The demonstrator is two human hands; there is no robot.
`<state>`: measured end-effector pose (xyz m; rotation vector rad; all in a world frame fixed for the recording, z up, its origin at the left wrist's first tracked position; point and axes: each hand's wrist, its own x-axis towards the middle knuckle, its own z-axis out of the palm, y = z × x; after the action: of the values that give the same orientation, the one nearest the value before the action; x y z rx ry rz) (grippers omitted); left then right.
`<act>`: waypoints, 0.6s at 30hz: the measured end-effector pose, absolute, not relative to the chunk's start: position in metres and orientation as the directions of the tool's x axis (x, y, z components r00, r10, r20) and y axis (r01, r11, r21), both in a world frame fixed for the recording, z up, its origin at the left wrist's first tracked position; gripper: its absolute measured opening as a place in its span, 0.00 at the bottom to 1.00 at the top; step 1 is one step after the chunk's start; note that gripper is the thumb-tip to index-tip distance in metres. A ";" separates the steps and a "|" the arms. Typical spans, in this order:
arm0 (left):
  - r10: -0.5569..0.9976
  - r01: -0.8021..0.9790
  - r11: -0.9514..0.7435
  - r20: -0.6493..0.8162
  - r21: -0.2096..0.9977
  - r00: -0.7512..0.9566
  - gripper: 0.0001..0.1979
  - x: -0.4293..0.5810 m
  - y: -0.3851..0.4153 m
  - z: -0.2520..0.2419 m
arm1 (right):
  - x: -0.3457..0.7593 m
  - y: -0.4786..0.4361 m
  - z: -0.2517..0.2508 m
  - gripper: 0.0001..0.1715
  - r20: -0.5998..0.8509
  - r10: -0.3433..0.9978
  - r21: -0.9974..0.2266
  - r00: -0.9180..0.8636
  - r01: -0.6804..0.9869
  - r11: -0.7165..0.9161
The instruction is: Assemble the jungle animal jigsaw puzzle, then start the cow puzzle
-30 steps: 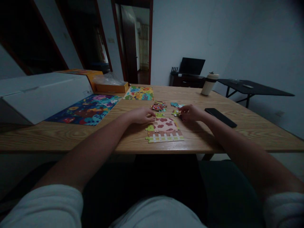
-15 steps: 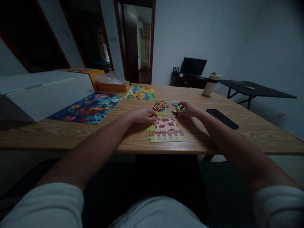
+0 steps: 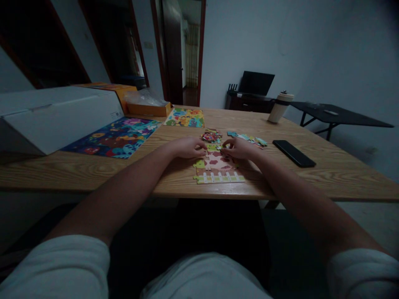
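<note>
A partly joined jigsaw (image 3: 220, 166) lies near the table's front edge, with pink and brown patches above a white fence. My left hand (image 3: 189, 148) rests at its upper left edge, fingers apart, with nothing visible between them. At the upper right edge, my right hand (image 3: 236, 148) pinches a small puzzle piece (image 3: 222, 148), partly hidden by the fingers. Behind the jigsaw is a pile of loose pieces (image 3: 211, 136). More loose pieces (image 3: 249, 138) are spread behind and to the right of my right hand.
A black phone (image 3: 293, 153) lies on the wooden table (image 3: 174, 185) at right, with a cup (image 3: 280, 107) behind it. On the left are a white box (image 3: 62, 118), a dark blue picture sheet (image 3: 118, 139), an orange tray (image 3: 149, 110) and a yellow-green picture sheet (image 3: 185, 117).
My right hand has moved left and nearer, from the loose pieces to the jigsaw's upper right edge, with a piece in its fingers. My left hand has stayed nearly in place.
</note>
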<state>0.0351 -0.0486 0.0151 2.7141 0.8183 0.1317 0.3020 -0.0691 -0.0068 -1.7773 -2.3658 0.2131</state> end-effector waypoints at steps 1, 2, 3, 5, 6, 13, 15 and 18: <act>0.555 0.527 -0.792 0.003 0.309 0.832 0.19 0.035 -0.048 0.014 | 0.302 -0.069 -0.008 0.23 0.068 0.960 -0.210 -0.272 0.937 0.280; 0.560 0.533 -0.789 0.003 0.305 0.828 0.18 0.036 -0.048 0.014 | 0.301 -0.069 -0.009 0.23 0.085 0.959 -0.197 -0.269 0.939 0.280; 0.563 0.536 -0.788 0.001 0.302 0.826 0.18 0.036 -0.048 0.014 | 0.300 -0.068 -0.010 0.23 0.102 0.960 -0.183 -0.260 0.944 0.275; 0.558 0.532 -0.791 -0.003 0.302 0.830 0.17 0.037 -0.048 0.014 | 0.297 -0.068 -0.011 0.24 0.134 0.966 -0.155 -0.221 0.958 0.240; 0.555 0.529 -0.791 -0.005 0.306 0.832 0.17 0.037 -0.048 0.014 | 0.295 -0.068 -0.011 0.24 0.147 0.969 -0.143 -0.196 0.966 0.217; 0.540 0.510 -0.806 0.019 0.299 0.842 0.17 0.036 -0.050 0.017 | 0.295 -0.070 -0.010 0.22 0.141 0.973 -0.175 -0.181 0.963 0.205; 0.536 0.509 -0.807 0.010 0.299 0.844 0.17 0.037 -0.050 0.017 | 0.297 -0.071 -0.011 0.21 0.139 0.971 -0.178 -0.195 0.959 0.218; 0.539 0.513 -0.804 0.005 0.302 0.842 0.17 0.038 -0.049 0.016 | 0.297 -0.071 -0.013 0.20 0.182 0.959 -0.175 -0.216 0.953 0.248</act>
<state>0.0382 -0.0494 0.0156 2.7319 0.7981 0.1302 0.2968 -0.0713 -0.0134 -1.7849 -2.2696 0.0371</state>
